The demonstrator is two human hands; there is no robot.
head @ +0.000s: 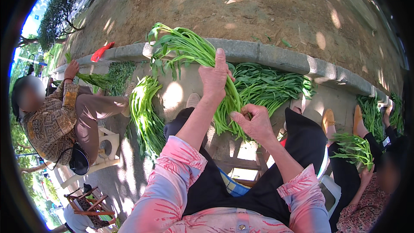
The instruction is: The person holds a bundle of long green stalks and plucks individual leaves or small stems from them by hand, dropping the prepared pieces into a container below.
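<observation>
My left hand point(213, 77) is wrapped around a bunch of leafy green stalks point(190, 43), which look like water spinach. Its thumb points up along the bunch. The leaves fan out to the upper left, while the stalks run down towards my right hand point(255, 123). The curled fingers and thumb of that hand close at the lower stalk ends; the exact grip is partly hidden. Below and behind both hands, a large heap of the same greens point(265, 85) lies on the pavement. Left of my knees sits another pile point(145, 113), its pale stalks showing.
A concrete kerb point(275, 55) runs behind the heap, with bare soil point(258, 16) beyond. A red bag point(102, 51) lies on the kerb. One seated person point(55, 116) handles greens at left; another point(362, 181) holds a bunch at right. A wooden folding stool point(89, 202) is at lower left.
</observation>
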